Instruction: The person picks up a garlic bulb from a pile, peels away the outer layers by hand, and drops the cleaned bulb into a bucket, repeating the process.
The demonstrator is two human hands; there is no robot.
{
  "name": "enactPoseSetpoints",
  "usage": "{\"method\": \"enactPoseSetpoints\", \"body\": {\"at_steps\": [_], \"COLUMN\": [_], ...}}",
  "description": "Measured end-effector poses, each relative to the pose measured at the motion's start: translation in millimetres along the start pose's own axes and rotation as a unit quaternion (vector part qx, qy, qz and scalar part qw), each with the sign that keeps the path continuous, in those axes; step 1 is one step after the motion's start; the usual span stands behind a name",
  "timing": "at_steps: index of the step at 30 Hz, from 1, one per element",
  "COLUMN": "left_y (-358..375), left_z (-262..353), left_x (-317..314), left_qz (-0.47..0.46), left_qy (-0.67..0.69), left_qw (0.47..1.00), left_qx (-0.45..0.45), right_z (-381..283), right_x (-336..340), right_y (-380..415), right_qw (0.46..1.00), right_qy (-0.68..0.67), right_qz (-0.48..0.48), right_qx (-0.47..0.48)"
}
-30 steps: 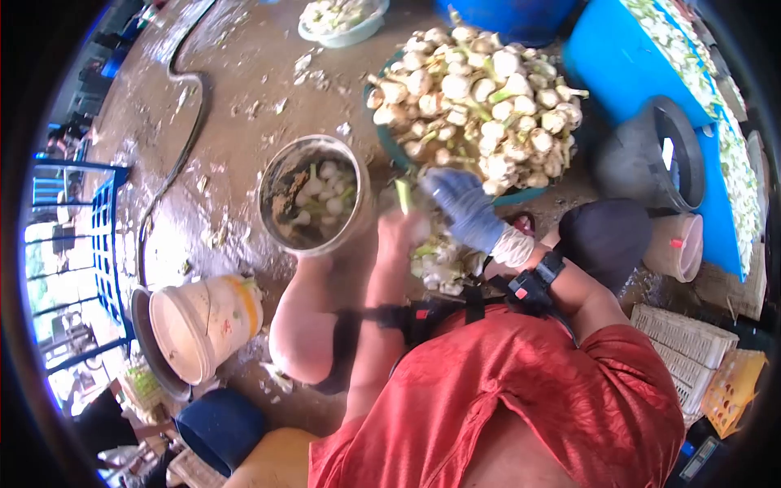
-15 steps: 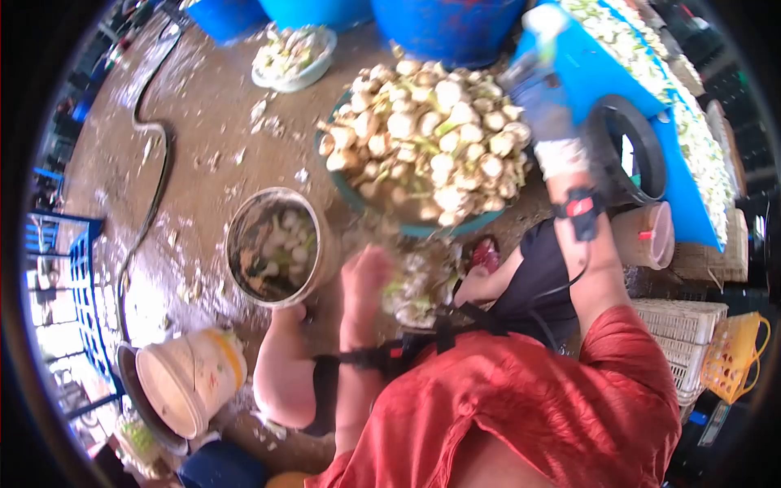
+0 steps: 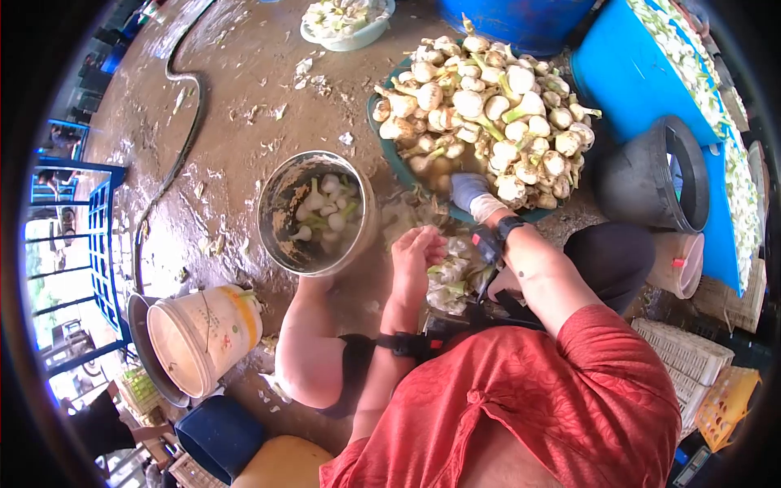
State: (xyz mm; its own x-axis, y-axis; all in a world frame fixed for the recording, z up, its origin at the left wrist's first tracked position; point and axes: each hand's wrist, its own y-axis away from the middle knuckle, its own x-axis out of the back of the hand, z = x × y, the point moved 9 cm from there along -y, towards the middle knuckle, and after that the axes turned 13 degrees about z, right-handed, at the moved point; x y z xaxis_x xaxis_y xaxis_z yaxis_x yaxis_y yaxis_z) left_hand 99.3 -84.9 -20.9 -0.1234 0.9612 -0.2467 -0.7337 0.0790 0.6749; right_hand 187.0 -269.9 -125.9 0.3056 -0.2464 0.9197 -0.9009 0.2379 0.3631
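Observation:
A round green tub (image 3: 394, 167) holds a heap of white bulbs (image 3: 521, 122) with short green stalks, which look like fresh garlic, in murky water. My right hand (image 3: 470, 189), in a blue-grey glove, reaches into the tub's near side beside the bulbs; its fingers are hidden. My left hand (image 3: 419, 248) is bare and held above the pile of peelings (image 3: 451, 281), its fingers curled together. Whether anything is in them I cannot make out. Left of it stands a bucket (image 3: 370, 215) with several peeled bulbs (image 3: 329, 203) inside.
A pale basin (image 3: 350, 39) of peelings lies at the far side. A black bucket (image 3: 634, 187) and a blue sheet (image 3: 643, 81) bearing white pieces are to the right. A white bucket (image 3: 220, 325) lies tipped at left. A hose (image 3: 175, 163) crosses the wet floor.
My right hand has come from the upper right, near the blue sheet, down into the tub. My left hand has moved slightly right. The view has shifted.

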Motion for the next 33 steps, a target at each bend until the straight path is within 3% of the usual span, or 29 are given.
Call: {"method": "enactPoseSetpoints", "body": {"at_steps": [1,3,4,6,8,11,14,15,18,19,20,22,23,24,26,27,29,32,33], "left_y": [-1,-3,-4,-6,-7,-6,-10,-9,-3,-2,0,8,15,22,32,34,33,30,19], "left_z": [1,3,6,6,9,21,18,22,33,36,38,51,53,54,56,54,51,48,38], "left_x": [-1,0,1,3,9,11,14,12,19,21,19,17,13,10,1,2,8,15,21], "left_qz": [-0.003,0.010,0.021,0.050,0.080,0.081,0.015,-0.016,-0.002,0.006,0.004,0.052,0.058,0.082,0.105,0.110,0.115,0.115,0.119], "left_qy": [0.011,0.024,0.031,0.031,0.027,0.004,0.005,0.039,0.130,0.144,0.145,0.070,0.024,-0.043,-0.212,-0.198,-0.196,-0.168,-0.138], "left_qw": [1.000,1.000,0.999,0.998,0.996,0.996,0.999,0.996,0.984,0.982,0.982,0.971,0.965,0.953,0.899,0.903,0.909,0.921,0.938], "left_qx": [-0.001,-0.014,-0.030,-0.027,-0.025,-0.030,-0.042,-0.080,-0.123,-0.120,-0.123,-0.223,-0.254,-0.288,-0.368,-0.366,-0.351,-0.333,-0.293], "right_z": [2,-7,-9,-22,-43,-81,-81,-77,-28,-20,-21,-39,-49,-57,-69,-74,-71,-69,-67], "right_x": [-5,14,14,39,82,117,121,123,117,110,108,107,101,82,75,74,81,71,67], "right_y": [0,5,10,39,77,120,134,134,104,102,102,116,126,125,132,134,131,126,123], "right_qw": [1.000,0.959,0.960,0.858,0.860,0.880,0.840,0.839,0.764,0.776,0.775,0.809,0.833,0.820,0.833,0.833,0.808,0.847,0.834], "right_qy": [0.004,-0.237,-0.233,-0.476,-0.472,-0.273,-0.345,-0.345,-0.607,-0.600,-0.600,-0.529,-0.523,-0.565,-0.549,-0.549,-0.588,-0.531,-0.551], "right_qz": [-0.002,0.131,0.128,0.135,0.127,0.210,0.201,0.203,0.168,0.175,0.177,0.184,0.130,0.031,-0.049,-0.050,0.038,0.012,0.015], "right_qx": [0.003,0.089,0.092,0.138,0.145,0.327,0.368,0.369,0.140,0.089,0.092,0.180,0.125,0.085,0.048,0.050,0.021,0.031,0.029]}}
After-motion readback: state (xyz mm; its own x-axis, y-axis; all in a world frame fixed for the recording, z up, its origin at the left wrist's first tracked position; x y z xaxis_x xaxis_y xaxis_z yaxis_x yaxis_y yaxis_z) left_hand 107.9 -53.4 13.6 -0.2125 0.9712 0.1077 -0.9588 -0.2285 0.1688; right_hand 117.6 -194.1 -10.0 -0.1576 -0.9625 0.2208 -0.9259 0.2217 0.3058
